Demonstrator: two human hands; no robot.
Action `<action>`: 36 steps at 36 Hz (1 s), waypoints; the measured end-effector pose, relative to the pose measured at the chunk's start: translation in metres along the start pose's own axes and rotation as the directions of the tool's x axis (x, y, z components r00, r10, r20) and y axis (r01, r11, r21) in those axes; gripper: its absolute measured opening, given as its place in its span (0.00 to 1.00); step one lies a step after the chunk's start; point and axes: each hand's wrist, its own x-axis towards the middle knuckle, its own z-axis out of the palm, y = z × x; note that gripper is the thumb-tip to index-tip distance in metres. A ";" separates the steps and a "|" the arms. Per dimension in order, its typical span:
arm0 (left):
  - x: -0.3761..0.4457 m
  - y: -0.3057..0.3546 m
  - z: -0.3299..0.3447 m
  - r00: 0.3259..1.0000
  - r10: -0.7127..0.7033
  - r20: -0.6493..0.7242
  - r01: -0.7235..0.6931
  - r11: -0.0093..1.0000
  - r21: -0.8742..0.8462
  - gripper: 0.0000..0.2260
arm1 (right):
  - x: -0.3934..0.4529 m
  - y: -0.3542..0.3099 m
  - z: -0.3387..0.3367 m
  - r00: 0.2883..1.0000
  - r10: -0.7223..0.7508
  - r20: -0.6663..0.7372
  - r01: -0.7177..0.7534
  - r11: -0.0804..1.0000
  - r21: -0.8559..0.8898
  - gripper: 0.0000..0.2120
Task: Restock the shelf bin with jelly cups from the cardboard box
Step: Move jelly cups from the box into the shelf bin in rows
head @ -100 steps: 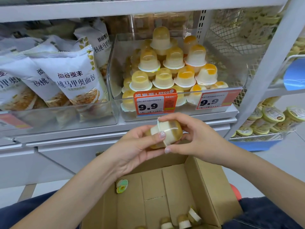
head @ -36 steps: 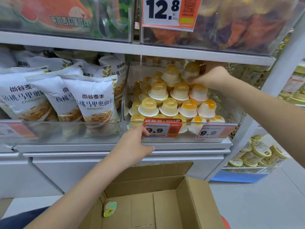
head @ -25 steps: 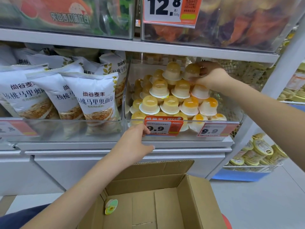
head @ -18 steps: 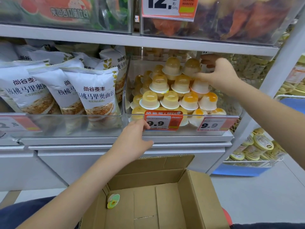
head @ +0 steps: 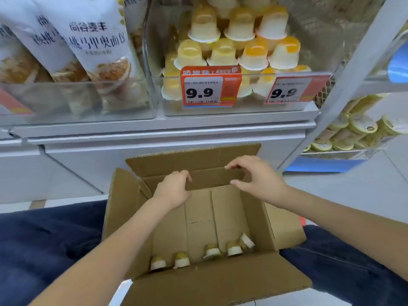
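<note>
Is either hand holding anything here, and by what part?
No jelly cup held. Left hand rests on the cardboard box far wall; right hand hovers, empty.

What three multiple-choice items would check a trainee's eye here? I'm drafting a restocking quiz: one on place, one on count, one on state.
1. Where do the leftover jelly cups lie in the cardboard box?
A. Along the near wall
B. Along the far wall
C. Outside it

2. How many remain?
A. Two
B. Five
C. Nine

3. What does the right hand hold?
A. A cup
B. A price tag
C. Nothing

Answers: 1 A, they line the wall nearest the camera; 2 B, five show on the floor; 3 C, its fingers hover open over the box.
</note>
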 end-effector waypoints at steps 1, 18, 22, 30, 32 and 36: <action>-0.001 -0.008 0.018 0.997 -0.034 0.066 0.033 0.999 0.018 0.16 | -0.003 0.009 0.016 0.995 0.047 0.092 -0.049 0.999 0.010 0.16; -0.008 -0.072 0.188 0.753 -0.123 0.646 0.069 0.992 0.108 0.21 | -0.011 0.111 0.175 0.563 0.415 0.714 0.103 0.823 -0.559 0.20; -0.005 -0.075 0.200 0.762 -0.130 0.634 0.033 0.986 0.162 0.21 | -0.010 0.118 0.182 0.500 0.423 0.756 0.230 0.777 -0.586 0.24; -0.006 -0.082 0.210 0.683 -0.242 0.689 0.211 0.969 0.132 0.13 | -0.019 0.124 0.201 0.541 0.405 0.737 0.278 0.742 -0.611 0.26; -0.005 -0.085 0.212 0.674 -0.234 0.701 0.237 0.967 0.094 0.12 | -0.020 0.125 0.202 0.544 0.400 0.738 0.262 0.754 -0.602 0.25; -0.005 -0.084 0.206 0.686 -0.253 0.683 0.319 0.947 0.030 0.11 | -0.022 0.124 0.198 0.543 0.384 0.746 0.232 0.786 -0.574 0.23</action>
